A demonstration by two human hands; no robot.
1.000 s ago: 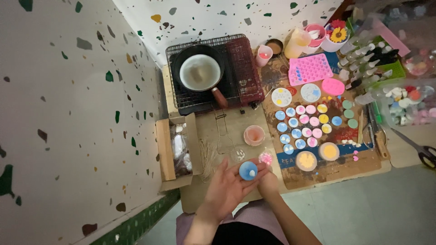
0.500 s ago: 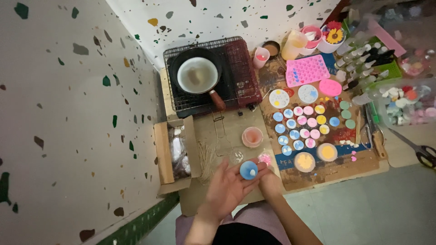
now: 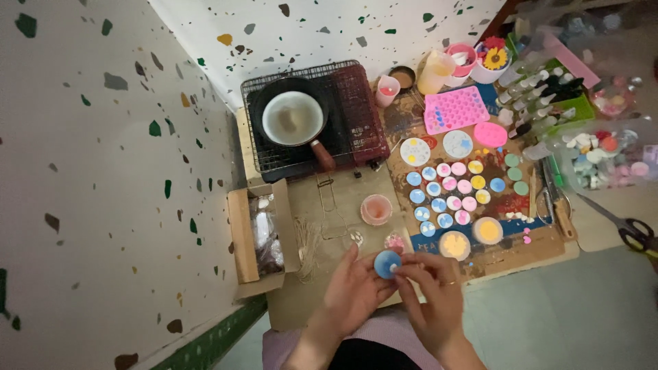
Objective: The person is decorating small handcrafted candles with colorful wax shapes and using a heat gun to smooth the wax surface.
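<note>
Both of my hands hold a small round blue disc [image 3: 386,263] low in the head view. My left hand [image 3: 353,291] cups it from below and the left. My right hand [image 3: 430,291], with a ring on one finger, pinches its right edge with thumb and fingertips. Just beyond the disc lie a small pink speckled piece [image 3: 395,241] and a pink cup [image 3: 375,209] on brown cardboard [image 3: 343,199]. Further right, several small round blue, pink and yellow discs [image 3: 452,186] sit in rows on the mat.
A pan with pale liquid [image 3: 293,118] rests on a wire rack over a dark red stove [image 3: 312,120]. An open cardboard box [image 3: 257,236] stands at the left. A pink silicone mould [image 3: 455,108], dropper bottles [image 3: 541,92], scissors [image 3: 630,229] and two yellow-filled cups [image 3: 471,238] lie right.
My hands stay together on the blue disc; my right fingers have shifted a little along its edge. The view has barely moved.
</note>
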